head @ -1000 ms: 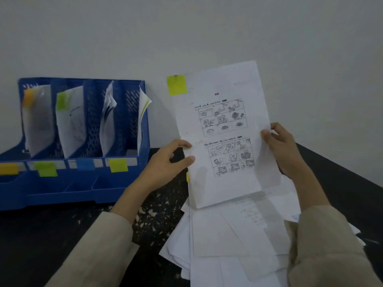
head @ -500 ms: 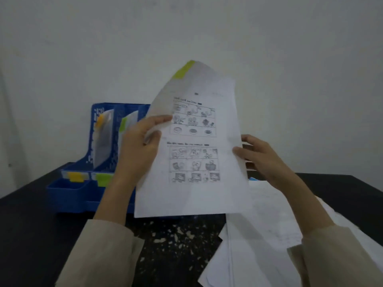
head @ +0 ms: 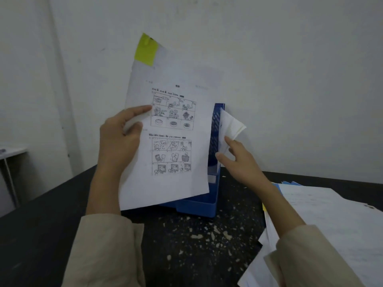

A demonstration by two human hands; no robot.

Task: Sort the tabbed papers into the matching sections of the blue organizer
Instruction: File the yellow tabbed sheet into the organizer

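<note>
Paper: white printed worksheet with yellow-green sticky tab [head: 167, 141], held upright, hiding most of blue plastic organizer [head: 215, 141] on black table [head: 186, 241].
Left hand [head: 118, 141]: fingers pinching worksheet's left edge.
Right hand [head: 238, 160]: fingers loose, parting filed white sheets [head: 231, 126], gripping nothing.
Risk: section labels hidden; wrong slot likely.

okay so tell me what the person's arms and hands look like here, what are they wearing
Both arms wear loose, long beige sleeves, left sleeve and right sleeve, ending above the wrists. The left hand and right hand are bare: no gloves, rings, watch or bracelet visible.
</note>
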